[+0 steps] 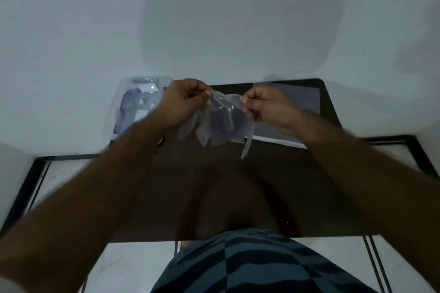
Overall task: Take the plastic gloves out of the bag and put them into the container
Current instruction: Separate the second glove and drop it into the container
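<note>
**Glove held up between two pinches, container waiting at ten o'clock**

Both hands are raised over the dark table [238, 185]. The left hand [183, 102] and the right hand [264, 107] each pinch the top edge of a clear plastic glove [219, 123], fingers curled tight on the film, so it hangs stretched between them with its finger shapes drooping toward six o'clock.

The step looks like the carry stage: a glove is out and not yet placed. The clear container [138, 104] sits at ten o'clock of the glove, partly behind the left forearm, with pale folded contents showing through its wall. At three o'clock lies a flat, glossy sheet that may be the bag [292, 102]; blur leaves that uncertain.

Next comes a leftward swing and a release over the container's mouth. The film is thin, crinkled and limp, and likely to cling.
</note>
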`<state>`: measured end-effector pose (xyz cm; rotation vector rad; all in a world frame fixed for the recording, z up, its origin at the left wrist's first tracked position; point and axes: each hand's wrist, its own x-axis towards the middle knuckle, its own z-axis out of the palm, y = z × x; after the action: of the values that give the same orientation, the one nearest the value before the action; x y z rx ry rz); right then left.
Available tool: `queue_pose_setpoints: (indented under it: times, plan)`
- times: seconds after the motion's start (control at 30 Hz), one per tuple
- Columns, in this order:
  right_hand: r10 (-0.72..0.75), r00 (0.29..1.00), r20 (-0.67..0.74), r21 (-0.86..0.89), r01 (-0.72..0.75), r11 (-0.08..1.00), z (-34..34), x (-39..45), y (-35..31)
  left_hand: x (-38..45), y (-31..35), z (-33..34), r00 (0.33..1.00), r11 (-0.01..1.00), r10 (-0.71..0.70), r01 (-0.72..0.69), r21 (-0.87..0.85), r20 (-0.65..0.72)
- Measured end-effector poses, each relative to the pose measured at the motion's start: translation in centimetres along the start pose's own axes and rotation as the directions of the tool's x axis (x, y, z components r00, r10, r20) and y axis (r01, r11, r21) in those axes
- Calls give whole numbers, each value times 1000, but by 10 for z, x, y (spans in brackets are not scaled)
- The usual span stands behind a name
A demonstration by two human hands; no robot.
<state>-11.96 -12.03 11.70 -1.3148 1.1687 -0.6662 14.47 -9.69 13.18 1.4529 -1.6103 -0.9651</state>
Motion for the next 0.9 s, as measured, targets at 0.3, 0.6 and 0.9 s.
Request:
queue_pose_setpoints:
  times: [0.3,0.6,0.9]
  plan:
    - [-220,975,21,-285,217,934,28,75,-108,48,36,-102,997,947,40,-18,321,-64]
    - [-50,996,71,-249,66,966,123,170,-146,81,-19,-196,983,886,-84,147,439,-161]
    - [-182,982,-39,-342,158,926,232,271,-158,123,-100,-281,972,842,-93,193,504,-216]
